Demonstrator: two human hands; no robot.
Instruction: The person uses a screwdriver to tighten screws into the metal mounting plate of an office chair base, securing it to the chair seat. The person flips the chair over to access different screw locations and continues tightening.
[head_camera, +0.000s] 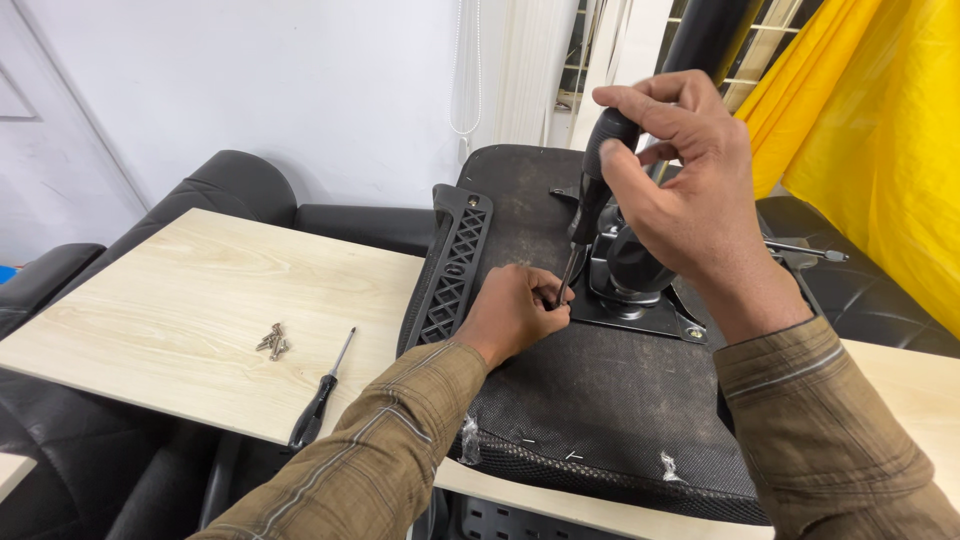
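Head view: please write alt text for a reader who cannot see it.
The right hand grips a black screwdriver upright while the left hand steadies its tip on an upturned chair seat. A spare screwdriver and loose screws lie on the wooden table.

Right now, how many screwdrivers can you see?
2. One upright in the right hand, its tip steadied by the left hand; the other screwdriver lies on the wooden board near loose screws.
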